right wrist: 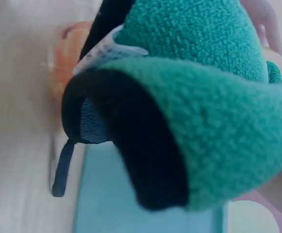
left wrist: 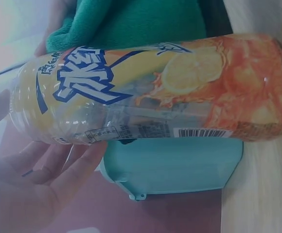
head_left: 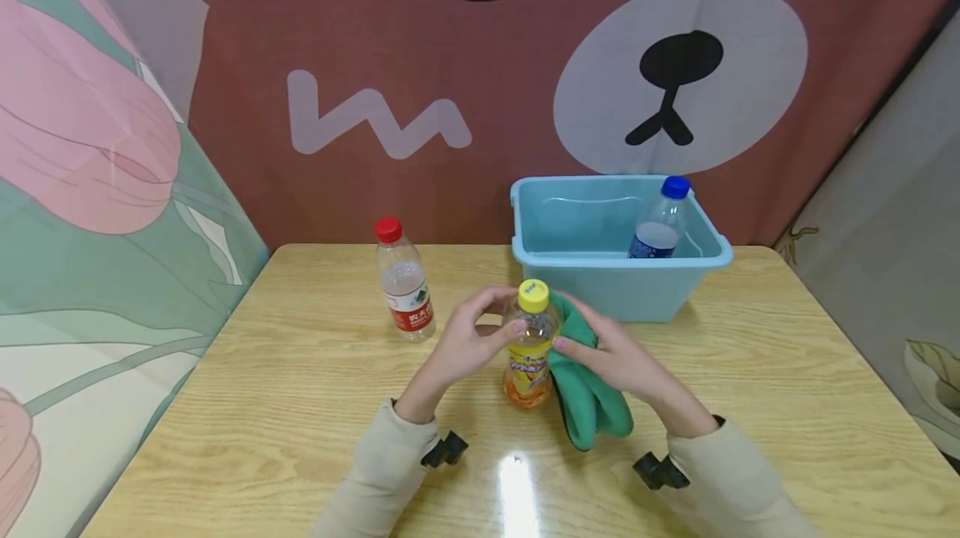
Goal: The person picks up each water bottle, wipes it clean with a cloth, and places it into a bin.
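An iced tea bottle [head_left: 529,376] with a yellow cap and an orange-and-yellow label stands upright near the table's middle. My left hand [head_left: 468,340] grips it around its upper part, thumb in front and fingers behind. On the other side, my right hand [head_left: 618,359] holds a green towel cloth [head_left: 592,405] against the bottle, with its lower folds hanging down. The left wrist view shows the bottle's label [left wrist: 87,77] up close. Dark edging [right wrist: 150,145] and a small white tag [right wrist: 107,48] show on the cloth in the right wrist view.
A clear bottle with a red cap [head_left: 406,292] stands on the wooden table [head_left: 300,405] to the left. Behind the right hand is a light blue bin [head_left: 600,292], with a blue-capped bottle [head_left: 660,221] inside. A printed curtain [head_left: 510,88] hangs behind the table.
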### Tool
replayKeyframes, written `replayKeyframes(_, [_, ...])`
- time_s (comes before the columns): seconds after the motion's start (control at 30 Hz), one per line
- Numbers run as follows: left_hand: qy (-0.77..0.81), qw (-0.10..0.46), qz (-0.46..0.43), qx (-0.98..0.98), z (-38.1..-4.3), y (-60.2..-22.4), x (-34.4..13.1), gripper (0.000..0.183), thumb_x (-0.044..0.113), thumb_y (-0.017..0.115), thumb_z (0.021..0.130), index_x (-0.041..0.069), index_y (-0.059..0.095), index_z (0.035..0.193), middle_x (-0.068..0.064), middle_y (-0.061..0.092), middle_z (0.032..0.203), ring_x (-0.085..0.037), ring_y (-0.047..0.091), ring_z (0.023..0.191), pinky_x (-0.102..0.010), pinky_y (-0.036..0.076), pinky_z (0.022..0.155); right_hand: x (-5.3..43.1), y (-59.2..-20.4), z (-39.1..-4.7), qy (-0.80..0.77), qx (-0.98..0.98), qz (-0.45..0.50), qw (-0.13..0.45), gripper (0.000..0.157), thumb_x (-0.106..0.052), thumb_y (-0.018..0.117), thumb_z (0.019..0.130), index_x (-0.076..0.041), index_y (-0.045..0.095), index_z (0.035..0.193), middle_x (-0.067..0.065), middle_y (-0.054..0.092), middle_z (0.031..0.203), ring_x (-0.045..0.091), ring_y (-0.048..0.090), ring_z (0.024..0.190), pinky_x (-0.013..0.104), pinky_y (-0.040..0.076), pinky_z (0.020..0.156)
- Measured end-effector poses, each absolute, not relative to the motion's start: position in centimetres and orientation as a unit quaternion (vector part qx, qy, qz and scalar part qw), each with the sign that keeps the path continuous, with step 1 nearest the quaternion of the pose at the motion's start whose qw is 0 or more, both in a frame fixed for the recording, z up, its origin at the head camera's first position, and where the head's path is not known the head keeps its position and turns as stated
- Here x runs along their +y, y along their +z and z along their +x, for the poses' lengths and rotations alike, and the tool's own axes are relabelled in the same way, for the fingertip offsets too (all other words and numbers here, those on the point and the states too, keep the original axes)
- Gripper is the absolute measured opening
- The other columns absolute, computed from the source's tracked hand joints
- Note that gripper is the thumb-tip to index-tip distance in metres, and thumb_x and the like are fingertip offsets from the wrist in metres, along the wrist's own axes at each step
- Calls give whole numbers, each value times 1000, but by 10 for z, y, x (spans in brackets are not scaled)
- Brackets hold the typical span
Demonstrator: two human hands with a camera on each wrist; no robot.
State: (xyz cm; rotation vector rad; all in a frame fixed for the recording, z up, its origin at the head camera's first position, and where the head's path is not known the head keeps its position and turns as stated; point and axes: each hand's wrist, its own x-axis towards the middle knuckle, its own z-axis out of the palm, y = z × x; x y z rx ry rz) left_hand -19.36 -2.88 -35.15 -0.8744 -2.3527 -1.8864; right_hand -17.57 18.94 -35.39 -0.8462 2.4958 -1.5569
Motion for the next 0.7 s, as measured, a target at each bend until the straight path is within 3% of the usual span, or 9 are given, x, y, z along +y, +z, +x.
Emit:
replayKeyframes(0.5, [-614,-3,-272,-741,-192,-354,-30,40,4,61,85,-6,49,122,-20,53,111,-31,51,103,-30,51,81,184,-380,-172,-519,813,-257,63,71,-23,59,89,-14,17,146,16,28,145,35,27,130,57,24,102])
replayKeyframes(0.7, [-612,-6,-277,-740,-197,-357,-32,39,3,60,86,-7,49,122,-21,55,110,-31,51,103,-34,50,85,182,-389,-172,-512,819,-249,72,72,-24,61,88,-11,19,145,16,39,138,35,36,125,55,30,100])
